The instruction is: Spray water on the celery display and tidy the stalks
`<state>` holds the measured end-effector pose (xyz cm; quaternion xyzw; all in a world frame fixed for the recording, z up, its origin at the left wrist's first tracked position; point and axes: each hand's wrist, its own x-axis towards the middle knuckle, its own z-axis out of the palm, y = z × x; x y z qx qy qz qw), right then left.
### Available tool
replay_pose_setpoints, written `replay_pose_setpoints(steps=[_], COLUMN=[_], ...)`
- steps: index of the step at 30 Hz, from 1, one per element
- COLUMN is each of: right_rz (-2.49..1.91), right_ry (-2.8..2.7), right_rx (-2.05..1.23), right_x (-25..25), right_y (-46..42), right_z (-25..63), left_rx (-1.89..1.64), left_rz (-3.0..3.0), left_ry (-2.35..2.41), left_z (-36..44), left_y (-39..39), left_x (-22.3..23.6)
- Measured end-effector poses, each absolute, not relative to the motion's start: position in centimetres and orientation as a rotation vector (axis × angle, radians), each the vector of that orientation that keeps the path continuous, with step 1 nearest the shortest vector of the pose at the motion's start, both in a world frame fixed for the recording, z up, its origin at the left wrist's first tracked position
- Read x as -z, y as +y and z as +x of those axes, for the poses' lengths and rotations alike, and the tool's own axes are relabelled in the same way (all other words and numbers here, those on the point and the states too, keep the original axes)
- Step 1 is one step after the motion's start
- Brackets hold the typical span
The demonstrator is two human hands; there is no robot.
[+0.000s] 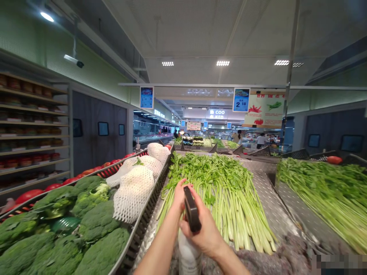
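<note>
Right hand (205, 225) is wrapped round the black top (192, 214) of a white bottle (189, 256), seemingly for a firm hold; left hand (179, 196) sits close against its left side, though whether those fingers grip it can't be told. Just beyond lies the celery (237, 215), leaves away, stalks nearer, probably for tidy display. To the left, a slatted crate (146, 209) pens in broccoli (97, 221), and foam nets (134, 194) wrap pale produce, likely against bruising.
</note>
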<state>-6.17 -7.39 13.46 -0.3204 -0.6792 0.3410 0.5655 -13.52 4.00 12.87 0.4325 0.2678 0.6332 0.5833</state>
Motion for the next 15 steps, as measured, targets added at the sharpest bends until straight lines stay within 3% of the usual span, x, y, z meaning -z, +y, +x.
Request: replay_pose_setpoints(steps=[6, 10, 15], right_rz=[-0.915, -0.882, -0.961], right_ry=[-1.102, -1.083, -1.193], right_rx=[-0.761, -0.806, -0.651], right_x=[-12.6, -12.3, -12.2], right_y=[-6.8, -6.4, -6.2], right_z=[-1.5, -1.5, -4.7], left_rx=[-1.451, -1.419, -1.534], left_rz=[1.094, 1.040, 1.104], left_ry=[1.018, 1.087, 1.057], left_z=[-20.1, -22.7, -23.5], left_y=[2.5, 1.2, 0.5], left_x=[-7.9, -4.9, -6.9])
